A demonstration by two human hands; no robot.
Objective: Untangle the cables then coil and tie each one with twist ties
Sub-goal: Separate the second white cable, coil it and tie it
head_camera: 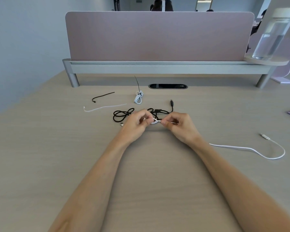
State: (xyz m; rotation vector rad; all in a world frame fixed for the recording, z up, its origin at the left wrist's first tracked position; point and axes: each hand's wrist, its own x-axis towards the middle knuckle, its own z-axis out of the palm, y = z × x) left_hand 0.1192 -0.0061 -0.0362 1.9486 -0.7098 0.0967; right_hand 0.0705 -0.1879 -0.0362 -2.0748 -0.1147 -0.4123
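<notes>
Head view looks down on the white cable (251,149), which is being worked at the middle of the desk (157,173). A small loop of it sits between the two hands. Its long tail runs out past the right wrist and curves away to its plug (264,136), well off to the right.

The left hand (137,122) pinches the loop with curled fingers. The right hand (177,124) pinches the strand just beside it.

Just behind the hands lies the black cable (122,113), slack and crossed over itself. Farther back a coiled cable (138,98) is already bound. A white twist tie (104,108) and a black twist tie (103,96) lie to the left.

From where I stand, the coiling looks barely begun. To do it well, the left pinch should hold firm while the right hand feeds in turns of even size. The tail should slide flat across the desk so it does not kink. The coil ought to be kept forward of the black tangle so nothing snags. Then the left hand can hold the coil alone while the right fetches a tie.
</notes>
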